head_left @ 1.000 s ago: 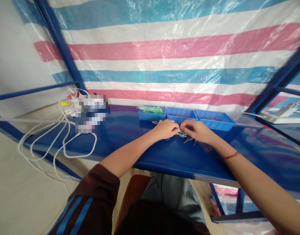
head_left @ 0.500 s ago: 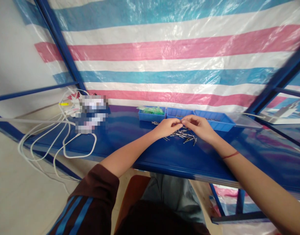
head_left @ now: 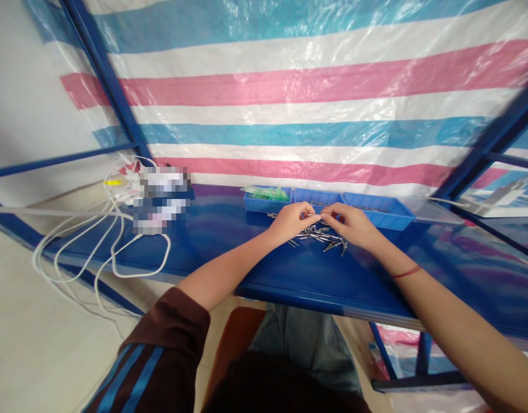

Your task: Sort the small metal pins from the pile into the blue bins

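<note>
both hands (head_left: 319, 221) raised, fingertips pinching thin pin (head_left: 314, 215) together

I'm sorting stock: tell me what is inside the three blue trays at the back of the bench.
The left blue tray holds green pieces. The middle tray and right tray show thin metal bits; the hands hide part of the middle one.

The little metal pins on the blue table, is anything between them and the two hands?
Nothing visible is in the way. The left hand and right hand meet fingertip to fingertip just above the pile of metal pins, seemingly pinching one thin pin between them. The blue trays sit behind, farther from the person.
</note>
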The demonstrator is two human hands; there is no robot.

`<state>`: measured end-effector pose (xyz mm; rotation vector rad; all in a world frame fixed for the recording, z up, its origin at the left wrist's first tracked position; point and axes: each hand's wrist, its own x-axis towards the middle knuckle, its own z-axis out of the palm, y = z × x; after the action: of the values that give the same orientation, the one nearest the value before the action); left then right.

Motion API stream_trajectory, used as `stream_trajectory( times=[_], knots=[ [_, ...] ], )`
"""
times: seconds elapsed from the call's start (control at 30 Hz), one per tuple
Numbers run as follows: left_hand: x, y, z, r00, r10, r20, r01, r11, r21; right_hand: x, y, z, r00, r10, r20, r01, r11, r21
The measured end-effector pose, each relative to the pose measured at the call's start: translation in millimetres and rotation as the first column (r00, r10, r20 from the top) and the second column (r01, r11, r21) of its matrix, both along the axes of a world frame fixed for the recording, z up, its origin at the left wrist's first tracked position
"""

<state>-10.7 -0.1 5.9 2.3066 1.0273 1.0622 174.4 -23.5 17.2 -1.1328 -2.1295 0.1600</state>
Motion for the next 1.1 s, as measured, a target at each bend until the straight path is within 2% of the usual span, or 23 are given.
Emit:
stream_trajectory(
  times=[0.07, 0.17, 0.23, 0.3, 0.4, 0.47, 0.53, 0.6, 0.67, 0.77, 0.83, 0.97, 1.1],
  knots=[
    [-1, -2, 1.2, 0.999, 0.022, -0.028, -0.021, 0.999, 0.035, 3, 2, 3.1, 0.999, -0.039, 0.034, 0.039, 0.999, -0.003],
    [-1, -6, 2.4, 0.99, 0.023, -0.136, -0.013, 0.998, 0.069, 16, 6, 12.4, 0.962, -0.272, 0.023, 0.27, 0.961, 0.06],
    [-1, -9, 2.8, 0.967, -0.012, -0.255, 0.033, 0.996, 0.082, 30, 9, 20.1, 0.877, -0.481, 0.015, 0.477, 0.873, 0.108],
    [0, -13, 2.9, 0.927, -0.047, -0.373, 0.085, 0.993, 0.086, 45, 13, 26.1, 0.753, -0.657, 0.041, 0.65, 0.752, 0.108],
    [2, -17, 2.2, 0.869, -0.086, -0.488, 0.138, 0.988, 0.072, 63, 15, 27.7, 0.579, -0.804, 0.135, 0.801, 0.592, 0.091],
    [3, -17, 1.1, 0.851, -0.096, -0.517, 0.155, 0.985, 0.072, 67, 16, 24.9, 0.509, -0.836, 0.205, 0.84, 0.535, 0.095],
    [4, -16, -0.1, 0.847, -0.096, -0.523, 0.165, 0.982, 0.087, 64, 16, 22.7, 0.485, -0.842, 0.235, 0.844, 0.521, 0.124],
    [3, -15, -1.2, 0.85, -0.09, -0.519, 0.172, 0.979, 0.113, 54, 17, 24.3, 0.52, -0.823, 0.228, 0.809, 0.56, 0.176],
    [3, -15, -2.0, 0.856, -0.082, -0.511, 0.176, 0.975, 0.139, 40, 19, 30.3, 0.613, -0.758, 0.224, 0.724, 0.652, 0.226],
    [3, -15, -2.5, 0.882, -0.061, -0.467, 0.158, 0.972, 0.172, 15, 21, 41.0, 0.811, -0.541, 0.222, 0.494, 0.837, 0.235],
    [4, -15, -2.4, 0.928, -0.021, -0.373, 0.09, 0.982, 0.169, 1, 20, 43.0, 0.909, -0.386, 0.157, 0.358, 0.916, 0.182],
    [5, -8, -2.0, 0.994, 0.08, -0.071, -0.077, 0.996, 0.044, -11, 14, 29.4, 0.984, -0.173, -0.032, 0.173, 0.985, -0.005],
    [3, 1, -3.2, 0.983, 0.116, 0.145, -0.104, 0.991, -0.09, -13, 11, 11.5, 0.986, -0.017, -0.169, -0.01, 0.987, -0.161]
  ],
)
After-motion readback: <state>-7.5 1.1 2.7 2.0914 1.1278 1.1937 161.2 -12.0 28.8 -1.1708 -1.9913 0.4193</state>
